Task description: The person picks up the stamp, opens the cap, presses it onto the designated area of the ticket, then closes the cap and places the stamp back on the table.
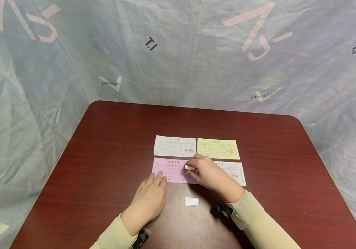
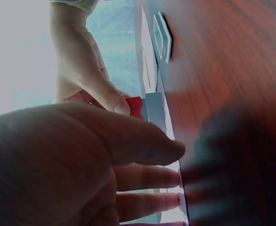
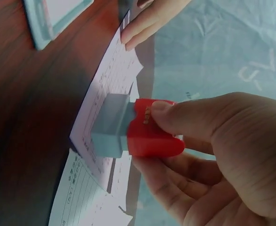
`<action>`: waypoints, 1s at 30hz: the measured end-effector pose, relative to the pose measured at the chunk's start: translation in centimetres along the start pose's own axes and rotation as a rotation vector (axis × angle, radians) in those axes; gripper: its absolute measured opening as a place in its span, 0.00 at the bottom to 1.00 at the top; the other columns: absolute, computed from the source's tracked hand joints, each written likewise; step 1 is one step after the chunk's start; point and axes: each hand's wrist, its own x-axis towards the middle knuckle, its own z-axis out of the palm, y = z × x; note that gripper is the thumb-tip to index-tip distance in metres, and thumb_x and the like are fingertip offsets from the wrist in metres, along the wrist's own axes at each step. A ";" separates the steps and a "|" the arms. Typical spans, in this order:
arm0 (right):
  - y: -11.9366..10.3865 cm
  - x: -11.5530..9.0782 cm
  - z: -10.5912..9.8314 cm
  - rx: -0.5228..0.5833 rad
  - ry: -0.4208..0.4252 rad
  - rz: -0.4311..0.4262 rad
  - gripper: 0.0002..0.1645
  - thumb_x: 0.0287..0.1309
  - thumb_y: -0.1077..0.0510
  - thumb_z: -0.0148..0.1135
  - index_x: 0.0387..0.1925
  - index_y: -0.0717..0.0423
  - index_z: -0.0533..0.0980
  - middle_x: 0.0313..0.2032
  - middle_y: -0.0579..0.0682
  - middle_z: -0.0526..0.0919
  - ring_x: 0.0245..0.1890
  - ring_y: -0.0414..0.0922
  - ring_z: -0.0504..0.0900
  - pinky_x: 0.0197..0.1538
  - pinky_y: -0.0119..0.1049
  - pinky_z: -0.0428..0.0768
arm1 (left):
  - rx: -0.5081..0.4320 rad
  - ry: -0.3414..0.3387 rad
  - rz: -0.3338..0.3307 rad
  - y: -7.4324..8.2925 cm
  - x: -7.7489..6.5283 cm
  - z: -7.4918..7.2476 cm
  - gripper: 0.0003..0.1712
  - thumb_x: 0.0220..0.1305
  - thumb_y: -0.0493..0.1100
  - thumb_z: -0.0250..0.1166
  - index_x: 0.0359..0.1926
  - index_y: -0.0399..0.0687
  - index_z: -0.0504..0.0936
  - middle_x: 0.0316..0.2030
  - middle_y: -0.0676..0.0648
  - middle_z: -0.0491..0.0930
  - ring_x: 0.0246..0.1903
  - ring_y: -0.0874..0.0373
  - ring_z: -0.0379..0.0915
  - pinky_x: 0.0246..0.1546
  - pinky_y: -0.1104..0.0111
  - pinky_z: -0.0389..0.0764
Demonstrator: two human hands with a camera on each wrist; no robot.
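My right hand [image 1: 212, 174] pinches a red and grey rubber stamp [image 3: 150, 129] between thumb and fingers. The stamp stands upright with its grey base down on the right part of a pink form slip [image 1: 167, 167]. On that slip's lower left edge rest the straight fingertips of my left hand [image 1: 149, 199]. In the left wrist view the stamp [image 2: 136, 107] shows just beyond the left thumb. A white slip [image 1: 232, 169] lies partly behind the right hand and bears a red mark near its right end.
Behind the pink slip lie another white slip [image 1: 173, 147] and a yellow slip [image 1: 216, 148], each with a red mark at lower right. A small rectangular cap [image 1: 192, 202] with a pale inside is between my forearms on the dark red table [image 1: 109, 138]. Grey printed sheeting [image 1: 178, 69] hangs around it.
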 end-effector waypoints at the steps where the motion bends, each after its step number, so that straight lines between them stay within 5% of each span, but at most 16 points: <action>1: 0.0 0.0 0.0 -0.011 -0.003 -0.004 0.07 0.55 0.68 0.74 0.36 0.61 0.84 0.30 0.47 0.80 0.30 0.41 0.78 0.34 0.35 0.79 | 0.000 0.000 0.001 0.0 0.0 0.0 0.29 0.62 0.41 0.65 0.62 0.29 0.77 0.66 0.33 0.71 0.64 0.33 0.67 0.61 0.45 0.69; 17: -0.9 0.4 0.7 -0.173 -0.024 0.027 0.12 0.49 0.68 0.77 0.22 0.56 0.79 0.21 0.45 0.72 0.23 0.42 0.74 0.28 0.36 0.76 | -0.017 -0.024 0.000 -0.2 0.1 0.0 0.29 0.64 0.42 0.65 0.62 0.30 0.77 0.66 0.33 0.71 0.65 0.33 0.65 0.62 0.43 0.67; 30: -1.2 0.6 0.5 -0.194 -0.046 0.052 0.12 0.49 0.67 0.77 0.22 0.56 0.79 0.21 0.46 0.72 0.22 0.43 0.76 0.26 0.37 0.77 | -0.035 -0.012 0.000 -0.2 0.1 -0.3 0.28 0.63 0.41 0.65 0.62 0.30 0.78 0.65 0.33 0.71 0.64 0.33 0.66 0.62 0.42 0.67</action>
